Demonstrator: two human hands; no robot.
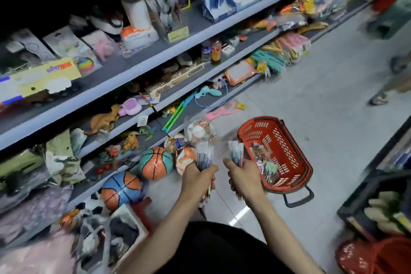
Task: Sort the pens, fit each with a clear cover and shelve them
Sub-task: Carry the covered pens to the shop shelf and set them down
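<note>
My left hand [198, 179] grips a bundle of pens [204, 156] that stands upright out of the fist, tips also poking out below. My right hand [244, 179] grips a second bundle of pens [236, 152], held upright beside the first. Both bundles look wrapped in something clear, but blur hides the detail. The hands are a short gap apart, above the floor in front of the lowest shelf. A pen display box [166, 13] with upright pens stands on the upper shelf.
A red shopping basket [287, 140] with packets inside sits on the floor right of my hands. Basketballs [156, 162] and toys crowd the lower shelves [133, 66]. A dark crate [364, 196] stands at right. Another person's feet [378, 99] are far right.
</note>
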